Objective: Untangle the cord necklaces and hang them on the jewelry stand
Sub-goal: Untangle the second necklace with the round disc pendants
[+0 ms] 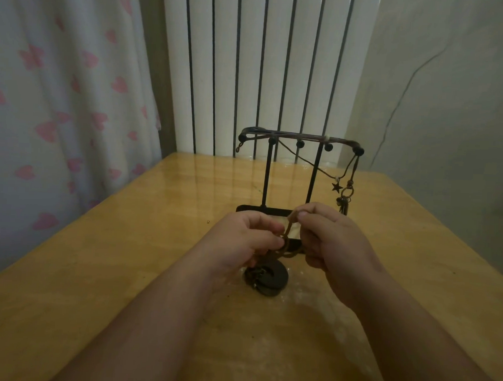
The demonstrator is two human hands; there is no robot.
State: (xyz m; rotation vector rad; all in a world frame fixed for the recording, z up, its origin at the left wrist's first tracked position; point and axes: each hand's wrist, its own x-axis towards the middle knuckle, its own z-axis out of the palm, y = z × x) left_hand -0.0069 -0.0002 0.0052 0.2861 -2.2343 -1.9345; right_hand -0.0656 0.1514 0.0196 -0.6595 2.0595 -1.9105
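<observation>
Looking at the middle of the frame, we see the jewelry stand on the table. At least one necklace already hangs from the stand's top bar. Its star charm dangles at the right side of the stand. So we think part of the job is done.

One brown cord is not hung yet. It sits just below the stand, between our two hands, and it has a loop or knot in it. Its dark round rings lie on the table under our hands.

Our left hand has curled fingers and pinches the cord at the loop. Our right hand pinches the cord a bit higher up, finger and thumb tight together. We think the knot must come out, and then this cord gets hung up too.
</observation>
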